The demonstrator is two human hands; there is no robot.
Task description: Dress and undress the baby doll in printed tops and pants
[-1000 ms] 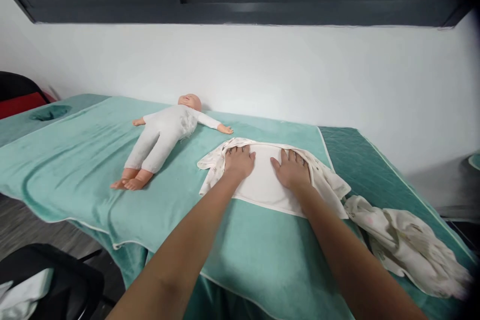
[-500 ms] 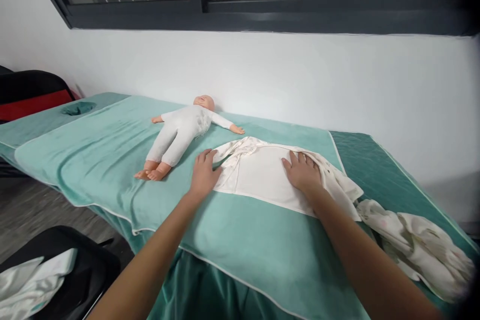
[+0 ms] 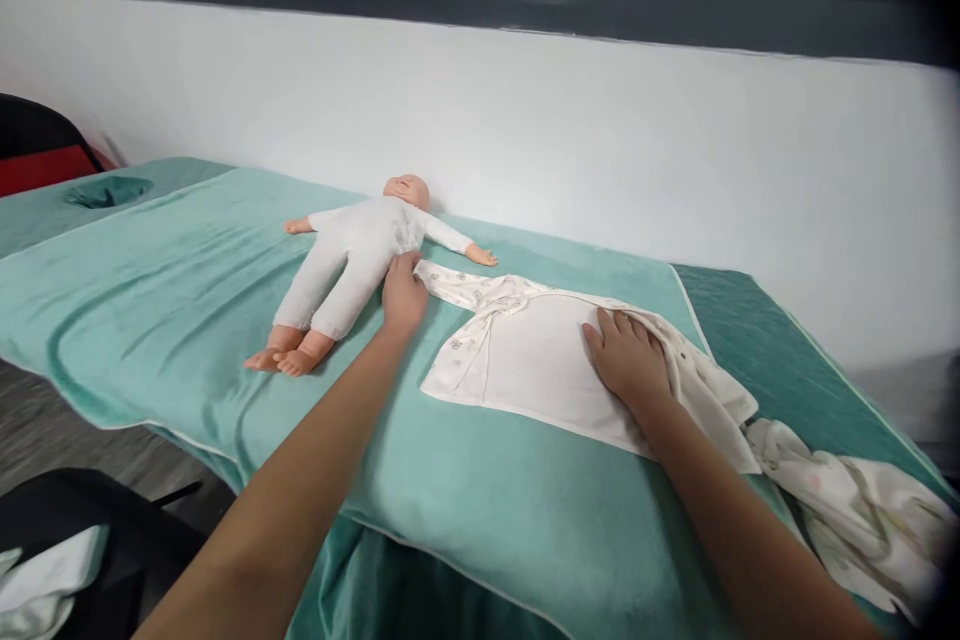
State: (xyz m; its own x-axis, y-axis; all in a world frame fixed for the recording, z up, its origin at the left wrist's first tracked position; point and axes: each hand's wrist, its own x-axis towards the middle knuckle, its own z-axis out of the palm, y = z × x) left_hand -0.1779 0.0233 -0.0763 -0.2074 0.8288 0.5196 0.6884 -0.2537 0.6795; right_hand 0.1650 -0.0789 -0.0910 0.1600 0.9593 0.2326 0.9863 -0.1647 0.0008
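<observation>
A white baby shirt (image 3: 547, 350) with small printed figures lies spread on the green bed cover, one sleeve stretched out to the left. My left hand (image 3: 405, 295) is closed at the cuff of that sleeve, its fingertips partly hidden. Flat on the right part of the shirt rests my right hand (image 3: 630, 355), fingers extended. A baby doll (image 3: 367, 250) in a white suit lies on its back just left of my left hand, arms spread and feet towards me.
The green cover (image 3: 172, 290) drapes over the bed's front edge. A crumpled patterned cloth (image 3: 862, 500) lies at the right. Folded white cloth (image 3: 52, 570) sits on a black chair (image 3: 142, 510) at lower left. A white wall (image 3: 525, 130) stands behind the bed.
My left hand has moved away from me to the sleeve's end, and the sleeve is now drawn out towards the doll. My right hand stays on the shirt. The view has tilted down.
</observation>
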